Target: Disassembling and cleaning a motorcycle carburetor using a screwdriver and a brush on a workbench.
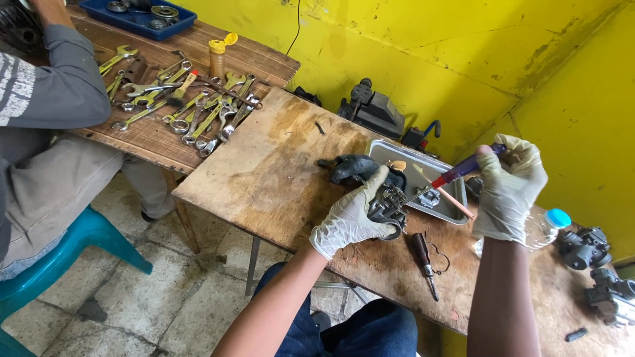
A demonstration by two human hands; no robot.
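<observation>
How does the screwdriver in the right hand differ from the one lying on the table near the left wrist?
The held screwdriver has a purple and red translucent handle; the lying screwdriver has a dark brown one. The held one is raised and slanted in the right hand, tip at the small engine part gripped by the left hand; the lying one rests flat and untouched on the wooden table. Both have slim metal shafts.

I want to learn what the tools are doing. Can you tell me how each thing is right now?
left hand: gloved, gripping the metal engine part
right hand: gloved, holding the screwdriver
metal engine part: held on the table
screwdriver: tip at the part
metal tray: lying flat
spare screwdriver: lying unused
wrenches: piled loose
</observation>
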